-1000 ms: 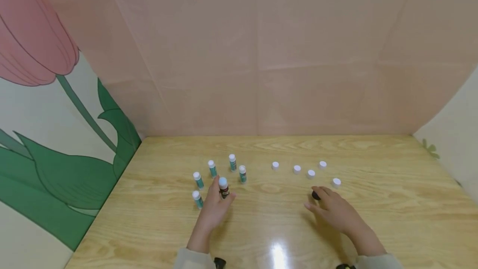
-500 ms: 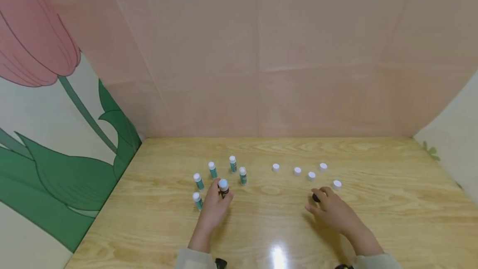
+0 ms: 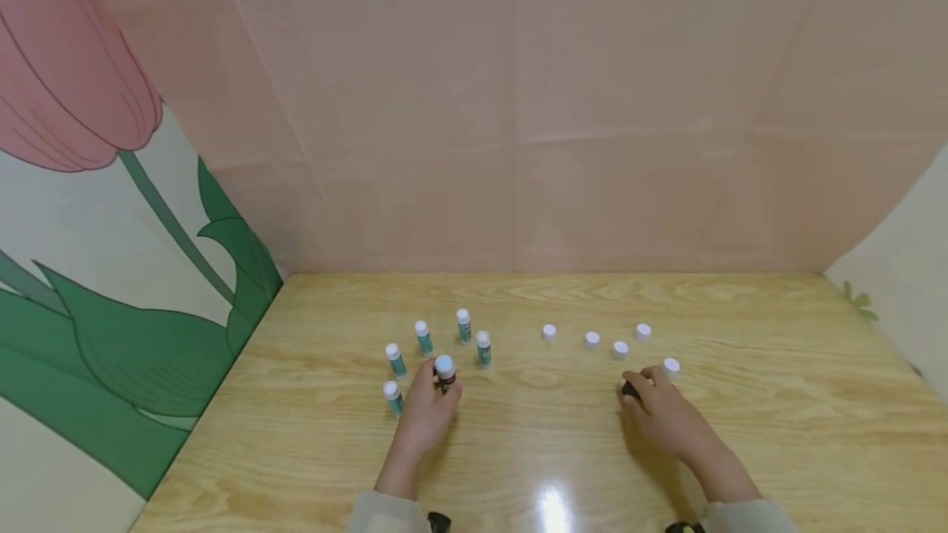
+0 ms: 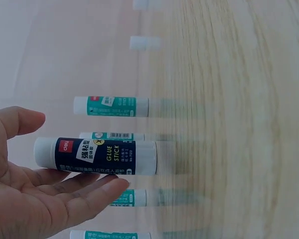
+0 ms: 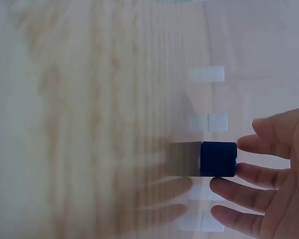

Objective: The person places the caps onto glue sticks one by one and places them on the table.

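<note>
A navy glue stick [image 4: 107, 155] with a pale top end stands upright on the table. Beside it is my left hand [image 3: 425, 411]; in the left wrist view the fingers [image 4: 97, 191] extend behind the stick and the thumb is apart from it. At the right, a navy cap [image 5: 218, 159] rests on the tabletop. My right hand [image 3: 666, 418] is over this cap, its fingertips at the cap's upper end and its thumb a little off to one side. Whether those fingertips press on the cap, I cannot tell.
Several teal glue sticks [image 3: 484, 349] with white tops stand behind and left of the navy one. Several white caps [image 3: 592, 340] lie in a loose group at right of centre. A pink backdrop [image 3: 511, 146] rises behind the wooden table [image 3: 533, 434].
My right thumb and fingers have drawn closer together over the navy cap. The left hand's thumb has moved slightly toward the navy glue stick, which stays in place.
</note>
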A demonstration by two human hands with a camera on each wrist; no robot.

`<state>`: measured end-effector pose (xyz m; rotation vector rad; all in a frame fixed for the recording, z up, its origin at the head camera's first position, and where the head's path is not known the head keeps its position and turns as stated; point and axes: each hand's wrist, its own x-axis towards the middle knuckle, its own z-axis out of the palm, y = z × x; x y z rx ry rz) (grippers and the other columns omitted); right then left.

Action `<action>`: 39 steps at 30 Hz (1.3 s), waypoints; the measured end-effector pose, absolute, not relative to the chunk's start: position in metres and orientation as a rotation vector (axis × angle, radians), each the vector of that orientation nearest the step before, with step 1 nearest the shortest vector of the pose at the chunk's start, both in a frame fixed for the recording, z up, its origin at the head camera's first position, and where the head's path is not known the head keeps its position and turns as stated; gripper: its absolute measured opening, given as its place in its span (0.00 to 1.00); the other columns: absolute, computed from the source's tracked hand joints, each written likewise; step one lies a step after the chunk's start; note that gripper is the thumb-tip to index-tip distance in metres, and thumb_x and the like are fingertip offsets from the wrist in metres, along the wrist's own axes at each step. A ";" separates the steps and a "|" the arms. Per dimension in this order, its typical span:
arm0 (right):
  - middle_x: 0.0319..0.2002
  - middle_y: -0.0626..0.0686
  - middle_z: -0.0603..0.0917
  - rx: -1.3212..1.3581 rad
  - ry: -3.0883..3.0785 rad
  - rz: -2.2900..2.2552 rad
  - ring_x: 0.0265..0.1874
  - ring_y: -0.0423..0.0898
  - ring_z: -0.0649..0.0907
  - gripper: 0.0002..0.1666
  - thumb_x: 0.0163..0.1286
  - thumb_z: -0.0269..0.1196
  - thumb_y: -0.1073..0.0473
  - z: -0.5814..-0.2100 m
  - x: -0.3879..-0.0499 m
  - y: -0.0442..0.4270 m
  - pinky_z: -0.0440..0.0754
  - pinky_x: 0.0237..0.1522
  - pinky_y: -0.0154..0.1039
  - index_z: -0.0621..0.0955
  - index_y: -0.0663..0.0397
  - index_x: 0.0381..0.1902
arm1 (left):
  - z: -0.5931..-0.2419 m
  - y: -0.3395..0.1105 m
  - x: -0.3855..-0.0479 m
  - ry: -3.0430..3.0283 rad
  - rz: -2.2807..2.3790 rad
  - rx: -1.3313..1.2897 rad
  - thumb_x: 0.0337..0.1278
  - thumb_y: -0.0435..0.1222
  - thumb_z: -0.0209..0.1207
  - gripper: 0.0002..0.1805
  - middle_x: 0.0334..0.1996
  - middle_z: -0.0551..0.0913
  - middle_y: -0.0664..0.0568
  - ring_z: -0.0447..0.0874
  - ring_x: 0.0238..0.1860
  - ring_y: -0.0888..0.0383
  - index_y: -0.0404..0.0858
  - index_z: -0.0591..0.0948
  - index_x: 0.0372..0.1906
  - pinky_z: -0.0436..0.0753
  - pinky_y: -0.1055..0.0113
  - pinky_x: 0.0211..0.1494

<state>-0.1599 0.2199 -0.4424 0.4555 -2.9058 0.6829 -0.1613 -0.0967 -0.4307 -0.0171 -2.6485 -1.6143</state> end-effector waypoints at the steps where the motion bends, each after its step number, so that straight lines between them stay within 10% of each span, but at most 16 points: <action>1: 0.40 0.66 0.68 0.460 -2.900 0.678 0.36 0.62 0.74 0.20 0.58 0.56 0.66 -0.443 -0.160 0.220 0.73 0.34 0.54 0.70 0.71 0.48 | -0.431 -0.097 -0.162 -2.652 -1.611 -0.016 0.55 0.39 0.52 0.25 0.53 0.66 0.39 0.64 0.53 0.41 0.31 0.63 0.55 0.64 0.48 0.52; 39: 0.31 0.62 0.66 0.452 -2.903 0.673 0.24 0.49 0.73 0.14 0.52 0.54 0.78 -0.443 -0.163 0.216 0.73 0.23 0.41 0.72 0.65 0.38 | -0.437 -0.088 -0.172 -2.685 -1.465 0.102 0.52 0.31 0.53 0.18 0.46 0.72 0.41 0.70 0.48 0.47 0.30 0.69 0.49 0.70 0.56 0.49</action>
